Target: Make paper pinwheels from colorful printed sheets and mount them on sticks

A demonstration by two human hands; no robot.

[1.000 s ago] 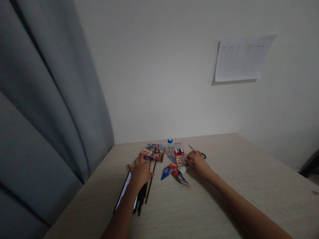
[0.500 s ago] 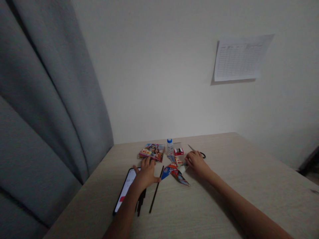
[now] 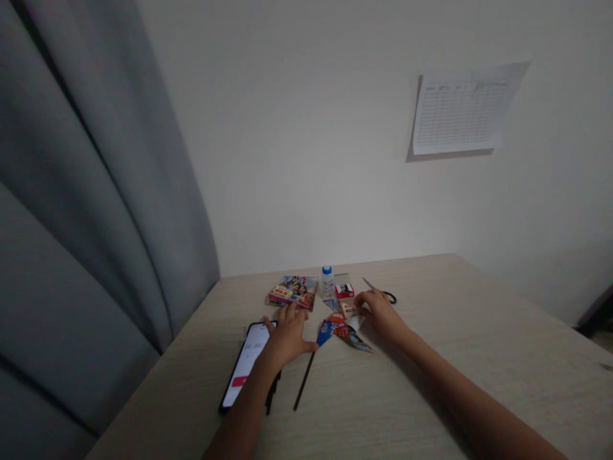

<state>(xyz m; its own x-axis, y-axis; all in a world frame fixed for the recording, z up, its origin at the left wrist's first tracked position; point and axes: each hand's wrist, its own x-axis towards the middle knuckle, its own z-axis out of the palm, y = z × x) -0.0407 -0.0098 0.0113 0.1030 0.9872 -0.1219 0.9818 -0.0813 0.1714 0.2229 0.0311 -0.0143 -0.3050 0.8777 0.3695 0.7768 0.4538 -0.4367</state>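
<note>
Left hand [image 3: 290, 342], fingers wide, is apparently touching dark stick [image 3: 304, 383] lying front-left of paper pinwheel [image 3: 337, 327]; right hand [image 3: 378, 312] is resting at pinwheel's right, grip unclear. Seemingly positioning stick, calling for steady alignment.

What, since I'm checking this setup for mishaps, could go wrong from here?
The folded paper shape might crease or shift, with the left hand and the dark stick close to its blue point.

The left forearm reaches over the edge of the phone, so it could nudge it.

The upright blue-capped bottle, just behind the paper, might tip if bumped.
</note>
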